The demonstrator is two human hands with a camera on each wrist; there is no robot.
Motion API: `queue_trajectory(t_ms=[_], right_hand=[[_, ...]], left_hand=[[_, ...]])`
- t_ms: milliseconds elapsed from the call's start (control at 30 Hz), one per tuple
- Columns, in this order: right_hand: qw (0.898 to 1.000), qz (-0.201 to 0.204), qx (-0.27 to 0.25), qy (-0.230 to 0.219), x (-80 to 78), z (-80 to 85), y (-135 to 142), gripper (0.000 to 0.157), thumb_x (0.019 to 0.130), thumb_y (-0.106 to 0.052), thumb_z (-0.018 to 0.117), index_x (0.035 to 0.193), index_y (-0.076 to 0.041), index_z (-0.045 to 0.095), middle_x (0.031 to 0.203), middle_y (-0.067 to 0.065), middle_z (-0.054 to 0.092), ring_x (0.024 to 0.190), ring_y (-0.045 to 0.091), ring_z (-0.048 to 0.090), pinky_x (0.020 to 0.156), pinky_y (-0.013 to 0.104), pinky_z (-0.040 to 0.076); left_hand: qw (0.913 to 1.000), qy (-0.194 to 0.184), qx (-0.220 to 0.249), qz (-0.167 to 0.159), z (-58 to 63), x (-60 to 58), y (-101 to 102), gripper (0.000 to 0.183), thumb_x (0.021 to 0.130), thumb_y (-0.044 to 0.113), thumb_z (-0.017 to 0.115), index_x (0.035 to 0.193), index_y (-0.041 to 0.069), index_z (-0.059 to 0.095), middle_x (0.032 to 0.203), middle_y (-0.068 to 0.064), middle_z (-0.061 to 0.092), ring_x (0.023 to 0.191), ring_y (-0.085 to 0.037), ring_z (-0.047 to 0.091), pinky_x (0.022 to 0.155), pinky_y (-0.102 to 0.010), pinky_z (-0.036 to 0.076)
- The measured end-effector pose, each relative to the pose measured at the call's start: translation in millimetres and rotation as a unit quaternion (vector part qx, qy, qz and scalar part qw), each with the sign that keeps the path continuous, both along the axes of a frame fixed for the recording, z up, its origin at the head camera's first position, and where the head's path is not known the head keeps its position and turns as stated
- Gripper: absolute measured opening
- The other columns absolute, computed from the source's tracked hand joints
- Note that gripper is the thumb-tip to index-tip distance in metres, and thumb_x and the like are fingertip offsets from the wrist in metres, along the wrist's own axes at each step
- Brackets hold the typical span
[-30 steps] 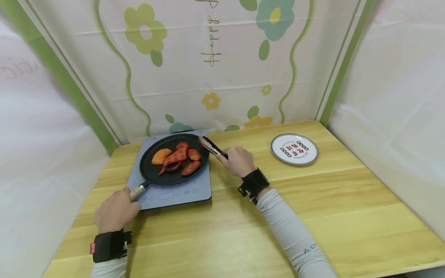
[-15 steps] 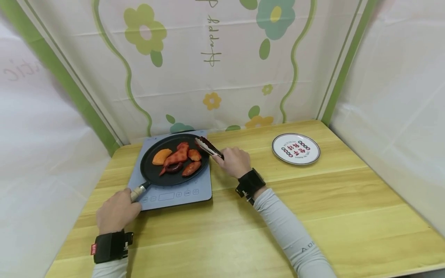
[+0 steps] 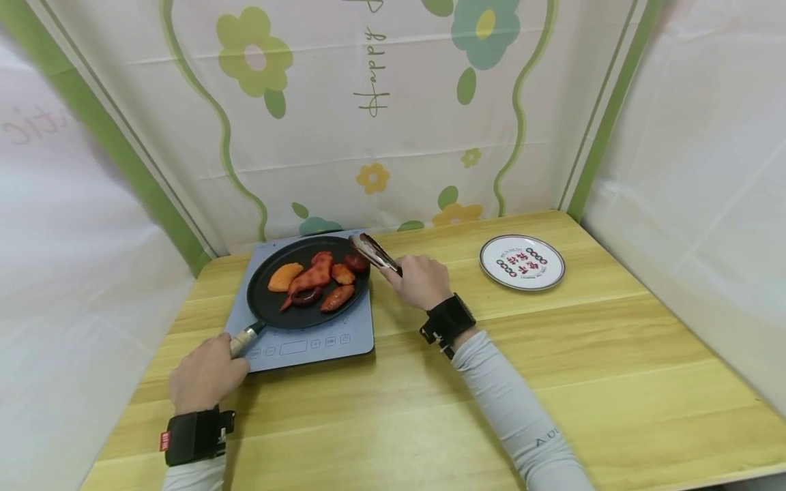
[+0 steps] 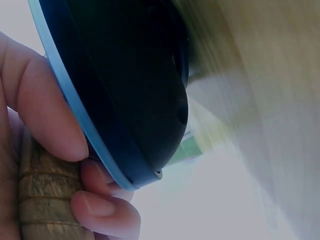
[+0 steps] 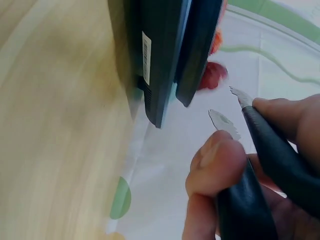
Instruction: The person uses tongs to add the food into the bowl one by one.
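Observation:
In the head view my left hand (image 3: 209, 374) grips the wooden handle (image 3: 242, 339) of a black frying pan (image 3: 260, 290). The left wrist view shows fingers curled round that ringed handle (image 4: 49, 200). At the pan's right rim, my right hand (image 3: 424, 281) holds food tongs (image 3: 376, 254) with dark grips. Their tips stand apart in the right wrist view, and a dark red food piece (image 5: 213, 76) is beyond them, slightly blurred. This red piece (image 3: 356, 262) is inside the pan, beside an orange piece (image 3: 342, 274), a squid-like piece (image 3: 314, 273) and other food.
Beneath the pan is a grey induction cooker (image 3: 328, 343) with a touch panel. A white plate (image 3: 491, 258) with red print and a dark rim stands at the right on the wooden table (image 3: 430, 423). A flowered curtain (image 3: 319, 136) hangs behind.
The dark red piece, earlier at the tongs' tips, now shows in the pan below them. The tongs moved slightly left, then back right. My left hand has barely moved.

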State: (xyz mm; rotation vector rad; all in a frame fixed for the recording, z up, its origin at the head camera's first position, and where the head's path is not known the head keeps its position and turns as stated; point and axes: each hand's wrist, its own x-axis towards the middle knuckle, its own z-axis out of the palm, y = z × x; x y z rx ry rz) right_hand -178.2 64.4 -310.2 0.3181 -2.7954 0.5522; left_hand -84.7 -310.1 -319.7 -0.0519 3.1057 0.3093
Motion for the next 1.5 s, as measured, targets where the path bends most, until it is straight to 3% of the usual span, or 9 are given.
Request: queue_trajectory(t_ms=[233,367,500,733,900,1033,1167,1367,1500], right_hand=[[0.999,0.030,0.033,-0.009,3.4,11.4,12,0.042,0.093,-0.059,0.044,0.073,-0.024,0.055,0.058,-0.003,0.045,0.052,0.016,0.046,0.045,0.036,0.032],[0.997,0.045,0.067,0.001,7.0,17.6,21,0.039,0.092,-0.058,0.047,0.095,-0.025,0.067,0.068,-0.002,0.053,0.057,0.015,0.049,0.046,0.035,0.034],[0.994,0.052,0.100,0.004,10.3,20.1,26,0.046,0.091,-0.058,0.048,0.112,-0.022,0.067,0.080,-0.001,0.059,0.059,0.014,0.051,0.046,0.033,0.036],[0.990,0.034,0.131,0.033,11.3,13.7,23,0.044,0.089,-0.058,0.052,0.102,-0.020,0.069,0.068,-0.003,0.054,0.053,0.013,0.047,0.043,0.032,0.033],[0.983,-0.014,0.153,0.103,6.7,-0.7,8,0.044,0.088,-0.059,0.054,0.086,-0.017,0.065,0.052,-0.003,0.041,0.042,0.014,0.039,0.038,0.031,0.028],[0.974,-0.042,0.163,0.150,1.1,-9.8,1,0.045,0.086,-0.061,0.055,0.086,-0.017,0.065,0.048,-0.003,0.035,0.038,0.015,0.035,0.036,0.032,0.025],[0.979,-0.035,0.160,0.118,2.6,-0.9,7,0.049,0.084,-0.064,0.054,0.091,-0.017,0.067,0.049,-0.003,0.037,0.041,0.015,0.038,0.037,0.032,0.027],[0.989,-0.008,0.150,0.003,11.8,21.8,18,0.054,0.084,-0.066,0.053,0.100,-0.016,0.067,0.061,-0.002,0.051,0.050,0.016,0.047,0.042,0.033,0.034],[0.986,-0.020,0.167,0.004,14.3,19.7,16,0.052,0.083,-0.067,0.053,0.086,-0.016,0.063,0.056,-0.002,0.047,0.048,0.015,0.045,0.042,0.033,0.032]], left_hand=[[1.0000,-0.006,0.001,0.003,-0.6,1.0,-1,0.013,0.074,0.021,0.049,0.080,0.010,0.045,0.071,-0.006,0.042,0.058,-0.022,0.042,0.047,-0.037,0.031],[1.0000,-0.002,0.003,0.004,-0.1,1.0,-1,0.013,0.073,0.021,0.049,0.079,0.010,0.045,0.071,-0.006,0.042,0.058,-0.022,0.041,0.047,-0.036,0.031],[1.0000,0.001,0.003,0.006,0.7,0.5,0,0.013,0.073,0.021,0.050,0.080,0.010,0.045,0.071,-0.006,0.042,0.058,-0.022,0.041,0.047,-0.036,0.030],[0.9999,0.005,0.007,0.007,1.6,-0.7,0,0.012,0.074,0.020,0.050,0.079,0.010,0.046,0.070,-0.006,0.042,0.058,-0.022,0.041,0.047,-0.036,0.030],[0.9998,0.017,0.006,0.004,0.3,-1.5,0,0.012,0.073,0.020,0.050,0.078,0.010,0.046,0.069,-0.006,0.041,0.057,-0.022,0.041,0.046,-0.035,0.029],[0.9998,0.016,0.007,0.005,-1.5,0.4,0,0.012,0.073,0.020,0.050,0.078,0.010,0.046,0.070,-0.006,0.042,0.057,-0.022,0.041,0.046,-0.036,0.030],[0.9998,0.016,0.009,0.004,-0.9,1.3,0,0.012,0.073,0.020,0.049,0.078,0.010,0.046,0.070,-0.006,0.042,0.057,-0.022,0.041,0.046,-0.036,0.030],[0.9998,0.019,0.007,-0.001,1.9,-0.8,-1,0.012,0.074,0.020,0.049,0.078,0.009,0.045,0.069,-0.006,0.041,0.057,-0.022,0.041,0.046,-0.036,0.030],[0.9999,0.011,0.007,0.001,1.4,-0.7,0,0.013,0.073,0.020,0.050,0.079,0.009,0.046,0.070,-0.006,0.041,0.057,-0.022,0.041,0.046,-0.037,0.031]])
